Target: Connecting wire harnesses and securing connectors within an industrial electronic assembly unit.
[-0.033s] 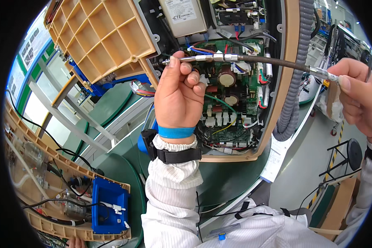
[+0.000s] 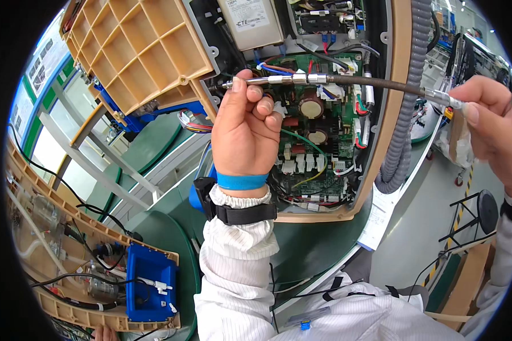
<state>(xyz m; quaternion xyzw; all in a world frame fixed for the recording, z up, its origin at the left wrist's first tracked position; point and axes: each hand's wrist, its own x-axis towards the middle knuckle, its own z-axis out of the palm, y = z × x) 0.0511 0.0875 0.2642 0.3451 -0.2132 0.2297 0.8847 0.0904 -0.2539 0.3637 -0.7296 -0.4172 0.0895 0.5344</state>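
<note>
My left hand (image 2: 240, 133), palm up and wearing a blue wristband, pinches the metal front end of a flexible-shaft screwdriver (image 2: 381, 83). Its tip points left, at the edge of an open tan equipment housing (image 2: 368, 187). The brown bendable shaft runs across the housing to my right hand (image 2: 491, 122), whose thumb and fingers close on the metal rear end. Under the shaft lies a green circuit board (image 2: 338, 165) with capacitors, white connectors and colored wires. What the tip touches is too small to make out.
A tan ribbed panel (image 2: 148, 51) stands open at upper left. A grey corrugated hose (image 2: 401, 153) hangs along the housing's right side. At lower left is another tan unit with a blue box (image 2: 133, 290); another person's fingers (image 2: 105, 334) show below it. A black stool (image 2: 486, 211) stands right.
My right hand and the screwdriver's rear end have shifted slightly left, and its fingers sit a little differently. My left hand stays nearly in place.
</note>
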